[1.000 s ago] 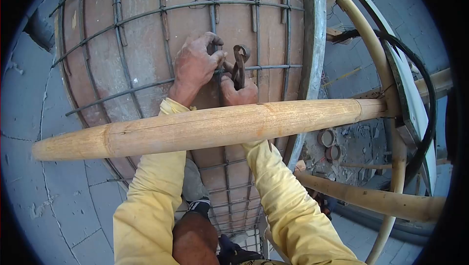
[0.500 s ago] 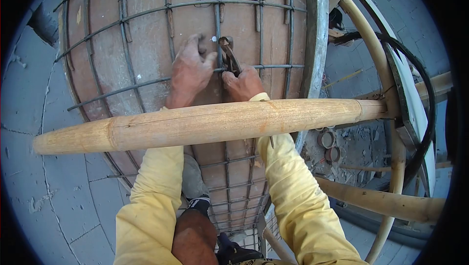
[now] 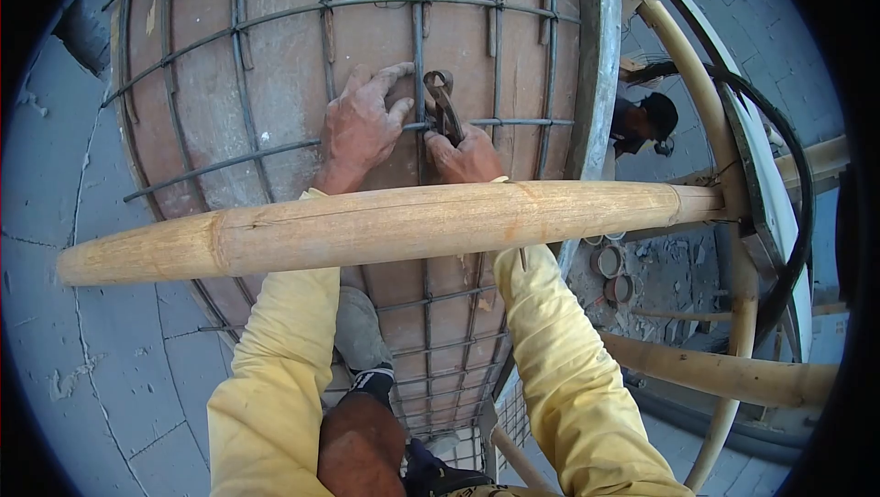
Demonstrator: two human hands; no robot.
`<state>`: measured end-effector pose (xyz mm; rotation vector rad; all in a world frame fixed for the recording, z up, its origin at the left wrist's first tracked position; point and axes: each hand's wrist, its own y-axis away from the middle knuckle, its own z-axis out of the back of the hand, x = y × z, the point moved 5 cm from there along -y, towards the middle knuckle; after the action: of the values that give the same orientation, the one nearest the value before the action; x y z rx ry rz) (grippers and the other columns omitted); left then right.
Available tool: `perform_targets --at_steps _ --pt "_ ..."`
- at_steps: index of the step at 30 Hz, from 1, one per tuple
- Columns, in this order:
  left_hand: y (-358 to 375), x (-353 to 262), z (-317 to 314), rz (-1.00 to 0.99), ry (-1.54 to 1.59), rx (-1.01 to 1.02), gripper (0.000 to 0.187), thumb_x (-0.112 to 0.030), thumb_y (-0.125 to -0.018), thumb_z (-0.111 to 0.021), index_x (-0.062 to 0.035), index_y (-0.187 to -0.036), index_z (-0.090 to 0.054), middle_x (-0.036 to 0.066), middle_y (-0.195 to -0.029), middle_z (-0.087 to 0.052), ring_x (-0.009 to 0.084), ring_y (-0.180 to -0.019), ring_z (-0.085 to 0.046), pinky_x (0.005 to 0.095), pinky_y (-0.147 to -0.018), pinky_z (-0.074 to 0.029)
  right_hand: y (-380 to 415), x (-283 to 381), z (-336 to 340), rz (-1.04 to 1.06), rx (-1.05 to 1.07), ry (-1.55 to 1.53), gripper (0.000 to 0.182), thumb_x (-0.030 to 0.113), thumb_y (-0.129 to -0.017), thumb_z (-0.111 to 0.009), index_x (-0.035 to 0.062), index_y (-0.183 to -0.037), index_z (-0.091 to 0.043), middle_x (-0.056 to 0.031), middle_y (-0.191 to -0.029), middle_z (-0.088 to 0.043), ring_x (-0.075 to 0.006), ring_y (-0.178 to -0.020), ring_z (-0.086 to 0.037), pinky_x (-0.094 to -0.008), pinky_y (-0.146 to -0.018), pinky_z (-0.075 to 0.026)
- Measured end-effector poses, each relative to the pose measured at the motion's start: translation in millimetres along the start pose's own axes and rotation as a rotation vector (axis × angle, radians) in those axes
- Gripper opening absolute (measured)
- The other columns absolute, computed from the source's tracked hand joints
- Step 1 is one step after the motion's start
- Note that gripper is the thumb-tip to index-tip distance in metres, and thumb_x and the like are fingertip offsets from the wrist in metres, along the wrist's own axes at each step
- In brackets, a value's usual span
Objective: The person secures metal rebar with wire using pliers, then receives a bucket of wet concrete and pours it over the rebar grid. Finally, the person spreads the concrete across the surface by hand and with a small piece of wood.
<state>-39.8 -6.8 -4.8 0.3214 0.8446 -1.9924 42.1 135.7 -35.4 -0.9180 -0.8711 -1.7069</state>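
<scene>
My right hand (image 3: 461, 160) is closed round a pair of pincers (image 3: 446, 114), whose rounded jaws point up beside an upright rebar (image 3: 419, 34). That bar meets a crosswise rebar (image 3: 284, 149) right between my two hands. My left hand (image 3: 360, 124) lies to the left of the crossing, thumb and index finger apart. Its index fingertip reaches to the upright bar; thin wire between the fingers, if any, cannot be made out. A thick bamboo pole (image 3: 385, 226) passes over both wrists and hides part of them.
Behind the bars is a brown panel (image 3: 284, 66) with a metal edge (image 3: 596, 75) on its right. Bamboo scaffolding (image 3: 706, 112) and a black cable (image 3: 807, 185) stand at the right. Below, a person in a dark cap (image 3: 658, 116) and several round containers (image 3: 608, 261) show.
My left index finger has stretched out to the upright bar. The pincers' jaws have turned slightly away from it. A person's capped head has come into sight below right.
</scene>
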Motion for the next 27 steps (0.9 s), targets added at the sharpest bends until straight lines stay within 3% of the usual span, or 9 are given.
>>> perform_targets --at_steps 6,9,12,15,18,21,23,27 --pt "-1 1 1 0.011 -0.004 0.018 0.044 -0.027 -0.085 -0.070 -0.0203 -0.127 -0.062 0.011 -0.102 -0.063 0.0279 -0.095 -0.063 0.0396 -0.087 -0.050 -12 16 16 0.089 0.070 0.284 0.033 0.025 -0.087 -0.060 0.0017 -0.111 -0.064 -0.0249 -0.094 -0.067 -0.0404 -0.088 -0.063 -0.0439 -0.085 -0.049" --pt "-1 0 0 0.039 0.034 0.039 0.042 -0.026 -0.085 -0.069 -0.0179 -0.126 -0.063 0.010 -0.103 -0.064 0.0267 -0.094 -0.064 0.0388 -0.086 -0.050 -10 27 23 0.055 0.163 0.285 0.036 0.026 -0.087 -0.062 0.0020 -0.114 -0.063 -0.0229 -0.092 -0.068 -0.0363 -0.085 -0.064 -0.0416 -0.083 -0.049" --pt "-2 1 0 0.057 0.074 0.066 0.040 -0.024 -0.085 -0.069 -0.0155 -0.124 -0.064 0.009 -0.104 -0.065 0.0254 -0.092 -0.065 0.0377 -0.085 -0.050 -11 28 29 0.055 0.181 0.204 0.033 0.035 -0.086 -0.067 0.0016 -0.089 -0.065 -0.0067 -0.070 -0.060 -0.0153 -0.063 -0.054 -0.0344 -0.060 -0.045" --pt "-2 0 -1 0.060 0.089 0.077 0.039 -0.023 -0.085 -0.069 -0.0144 -0.122 -0.064 0.008 -0.104 -0.065 0.0243 -0.090 -0.065 0.0368 -0.085 -0.051 -5 25 31 -0.051 0.295 0.015 0.033 0.031 -0.087 -0.067 0.0017 -0.102 -0.066 -0.0100 -0.083 -0.067 -0.0181 -0.073 -0.063 -0.0329 -0.071 -0.050" --pt "0 1 -1 0.038 0.088 0.049 0.038 -0.022 -0.085 -0.069 -0.0140 -0.121 -0.065 0.007 -0.105 -0.065 0.0232 -0.089 -0.065 0.0364 -0.084 -0.051 -6 1 16 -0.021 0.194 -0.184 0.032 0.032 -0.087 -0.068 0.0021 -0.098 -0.066 -0.0063 -0.080 -0.066 -0.0148 -0.069 -0.061 -0.0300 -0.066 -0.049" --pt "3 1 -2 -0.001 0.096 0.028 0.037 -0.021 -0.084 -0.069 -0.0139 -0.121 -0.064 0.007 -0.106 -0.064 0.0220 -0.088 -0.065 0.0363 -0.083 -0.051 2 5 13 0.261 0.080 -0.103 0.036 0.032 -0.086 -0.069 -0.0011 -0.099 -0.065 -0.0070 -0.081 -0.066 -0.0148 -0.070 -0.061 -0.0300 -0.066 -0.050" --pt "2 -1 0 -0.031 0.099 0.017 0.038 -0.021 -0.084 -0.069 -0.0139 -0.121 -0.064 0.007 -0.107 -0.063 0.0214 -0.087 -0.065 0.0361 -0.083 -0.051 2 4 12 0.255 0.081 -0.147 0.037 0.032 -0.086 -0.070 -0.0017 -0.100 -0.065 -0.0072 -0.082 -0.067 -0.0148 -0.072 -0.062 -0.0305 -0.067 -0.050" --pt "2 -1 0 0.007 0.111 0.028 0.038 -0.022 -0.084 -0.069 -0.0138 -0.121 -0.064 0.007 -0.108 -0.063 0.0219 -0.088 -0.065 0.0363 -0.083 -0.051 -3 7 9 -0.031 0.173 -0.358 0.036 0.030 -0.086 -0.070 -0.0015 -0.103 -0.066 -0.0079 -0.085 -0.068 -0.0150 -0.076 -0.063 -0.0312 -0.070 -0.051"
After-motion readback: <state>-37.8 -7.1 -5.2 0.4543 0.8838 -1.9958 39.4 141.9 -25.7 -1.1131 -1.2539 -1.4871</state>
